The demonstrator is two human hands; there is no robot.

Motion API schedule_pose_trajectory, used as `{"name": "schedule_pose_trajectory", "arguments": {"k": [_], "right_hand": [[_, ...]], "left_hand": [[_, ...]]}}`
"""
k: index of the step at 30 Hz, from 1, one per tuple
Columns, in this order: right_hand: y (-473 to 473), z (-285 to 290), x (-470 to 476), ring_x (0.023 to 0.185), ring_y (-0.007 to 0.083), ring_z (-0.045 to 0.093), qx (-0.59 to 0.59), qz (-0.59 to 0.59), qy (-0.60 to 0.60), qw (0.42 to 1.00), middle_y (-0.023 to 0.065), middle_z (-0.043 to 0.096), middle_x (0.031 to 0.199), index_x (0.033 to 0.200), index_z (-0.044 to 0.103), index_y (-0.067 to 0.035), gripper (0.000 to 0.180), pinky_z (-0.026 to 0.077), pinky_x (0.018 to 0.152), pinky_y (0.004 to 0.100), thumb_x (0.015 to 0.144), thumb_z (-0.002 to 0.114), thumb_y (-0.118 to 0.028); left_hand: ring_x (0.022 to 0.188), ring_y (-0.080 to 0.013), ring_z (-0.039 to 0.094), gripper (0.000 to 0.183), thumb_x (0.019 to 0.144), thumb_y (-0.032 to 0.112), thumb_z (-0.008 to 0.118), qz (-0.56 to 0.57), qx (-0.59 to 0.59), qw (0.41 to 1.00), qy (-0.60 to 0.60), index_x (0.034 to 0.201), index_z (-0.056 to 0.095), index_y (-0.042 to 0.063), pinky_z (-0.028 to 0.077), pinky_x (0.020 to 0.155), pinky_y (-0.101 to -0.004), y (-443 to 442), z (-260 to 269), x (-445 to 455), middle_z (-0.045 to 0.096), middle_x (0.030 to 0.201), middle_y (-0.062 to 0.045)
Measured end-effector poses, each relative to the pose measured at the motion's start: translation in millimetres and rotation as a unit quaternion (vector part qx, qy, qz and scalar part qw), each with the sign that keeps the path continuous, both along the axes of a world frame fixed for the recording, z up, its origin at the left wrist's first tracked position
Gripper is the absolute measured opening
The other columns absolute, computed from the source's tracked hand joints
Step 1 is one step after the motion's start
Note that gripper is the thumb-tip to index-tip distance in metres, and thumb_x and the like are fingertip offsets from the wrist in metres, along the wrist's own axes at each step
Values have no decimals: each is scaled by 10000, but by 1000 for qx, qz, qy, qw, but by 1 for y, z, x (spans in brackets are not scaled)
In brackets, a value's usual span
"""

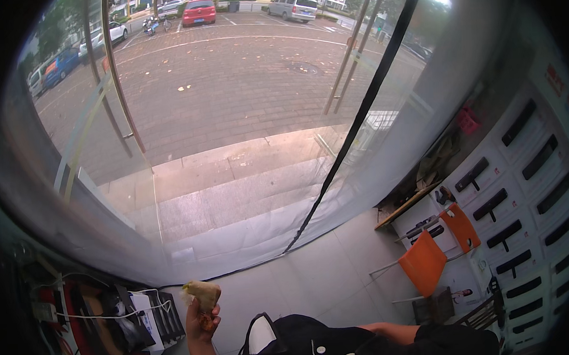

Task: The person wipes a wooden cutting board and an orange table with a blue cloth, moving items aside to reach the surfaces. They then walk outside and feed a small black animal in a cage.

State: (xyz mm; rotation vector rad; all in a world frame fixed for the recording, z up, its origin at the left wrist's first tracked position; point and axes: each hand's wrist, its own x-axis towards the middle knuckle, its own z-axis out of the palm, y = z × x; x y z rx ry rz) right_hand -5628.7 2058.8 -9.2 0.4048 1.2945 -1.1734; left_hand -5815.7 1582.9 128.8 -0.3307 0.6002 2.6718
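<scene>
A rolled flatbread wrap [204, 294] in a clear plastic bag is gripped upright in my left hand [201, 320], at the lower left of the head view. Green filling shows at its top left end, and something reddish-brown lies in the plastic near my fingers. Of my right arm only a bare forearm shows at the bottom, beside the dark top; the right hand is hidden. A dark bag with a looped handle [247, 338] is close against my body.
A clear plastic door curtain [249, 241] with a black edge strip hangs ahead; beyond are steps and parked cars. An orange chair [424, 263] stands right, near a wall display of door locks [504, 234]. Boxes and a white cable [95, 317] lie left.
</scene>
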Motion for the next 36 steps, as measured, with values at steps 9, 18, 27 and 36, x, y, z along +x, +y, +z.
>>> {"name": "schedule_pose_trajectory", "arguments": {"k": [9, 18, 27, 36], "right_hand": [[-22, -10, -39, 992, 186, 502, 49, 11, -1, 999, 53, 506, 1145, 1179, 486, -95, 613, 442, 792, 344, 754, 534, -534], [-70, 229, -318, 1236, 385, 245, 366, 8, 799, 477, 206, 218, 1373, 1305, 318, -35, 704, 238, 1007, 444, 684, 641, -109], [-68, 311, -591, 1109, 211, 437, 320, 74, 886, 327, 72, 518, 1173, 1202, 467, -68, 510, 165, 1017, 496, 709, 598, -82], [-214, 357, -791, 983, 228, 508, -29, 57, 944, 323, 59, 578, 1034, 1138, 512, -84, 434, 303, 879, 373, 718, 618, -107]], "left_hand": [[651, -185, 510, 370, 873, 331, 466, -14, -31, 999, -4, 1141, 436, 78, 445, 433, -261, 8, 12, -16, 542, 1035, -117], [667, -170, 565, 502, 815, 241, 572, -269, -131, 949, 99, 1215, 347, 37, 479, 386, -227, 87, 67, -132, 529, 906, -124], [671, -136, 536, 431, 801, 256, 587, -382, -66, 913, 125, 1155, 429, 69, 445, 557, -251, 236, 66, -302, 533, 913, -63], [607, -135, 580, 268, 850, 212, 539, -188, -188, 955, 129, 1056, 476, 53, 475, 517, -240, 258, 38, -540, 584, 836, -66]]}}
